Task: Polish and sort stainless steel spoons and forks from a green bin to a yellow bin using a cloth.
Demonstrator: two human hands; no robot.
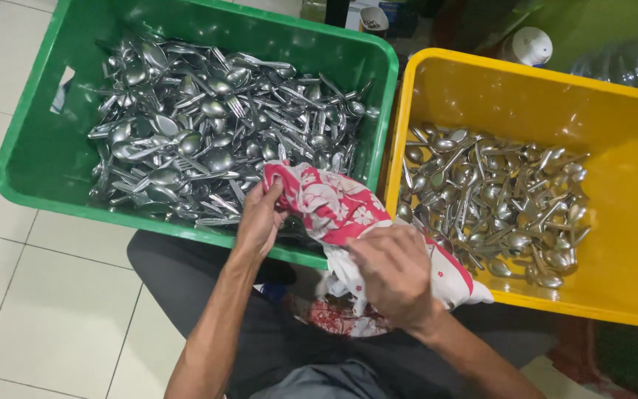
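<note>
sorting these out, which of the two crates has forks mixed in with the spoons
The green crate, on the left: fork tines show among its spoons, while the yellow crate seems to hold only spoons.

Red-and-white floral cloth (334, 203), green crate (38, 159), yellow crate (622, 125)

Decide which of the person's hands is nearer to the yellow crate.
Right. The right hand grips the cloth beside the yellow crate; the left hand is over the green crate.

Shiny metal cutlery (208, 125); glossy plastic green crate (38, 159) and yellow crate (629, 148); soft printed cloth (334, 203); smooth floor tiles (60, 318)
</note>
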